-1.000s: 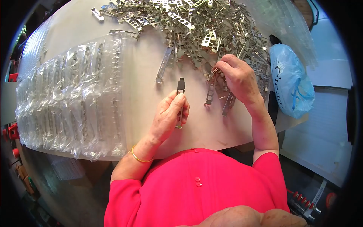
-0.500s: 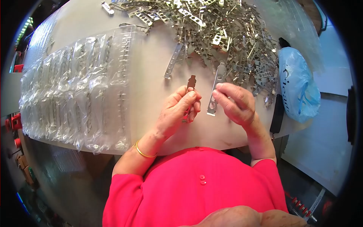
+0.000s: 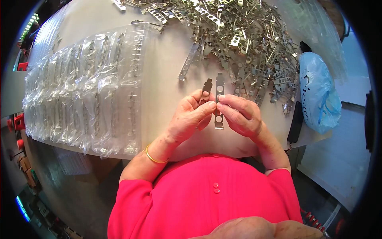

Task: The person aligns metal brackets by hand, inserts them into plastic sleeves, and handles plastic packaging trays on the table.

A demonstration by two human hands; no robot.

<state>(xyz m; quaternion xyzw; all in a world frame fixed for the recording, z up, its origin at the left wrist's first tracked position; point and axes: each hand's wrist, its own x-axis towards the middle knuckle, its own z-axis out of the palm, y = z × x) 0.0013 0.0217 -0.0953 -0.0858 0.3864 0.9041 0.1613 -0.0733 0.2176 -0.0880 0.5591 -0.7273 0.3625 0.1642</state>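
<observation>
My left hand (image 3: pixel 193 113) is closed around a metal bracket (image 3: pixel 205 88), whose notched tip sticks up above the fingers while its lower part is hidden. Just to the right, my right hand (image 3: pixel 241 114) pinches a second metal bracket (image 3: pixel 219 89) with round holes, held upright with its bent foot pointing down. The two hands meet at the fingertips, above the table near my body. Beyond them spreads a large heap of loose metal brackets (image 3: pixel 238 44); one bracket (image 3: pixel 188 61) lies at the heap's left edge.
On the left, a clear plastic tray (image 3: pixel 137 34) holds rows of brackets in clear plastic bags (image 3: pixel 75 95). A blue plastic bag (image 3: pixel 320 93) and a black strip-like object (image 3: pixel 295 122) lie at the right edge. Clear plastic sheeting (image 3: pixel 318 32) is at the back right.
My right hand has moved left with its bracket, bringing it beside the left hand's bracket so the fingertips meet. The view has shifted slightly.
</observation>
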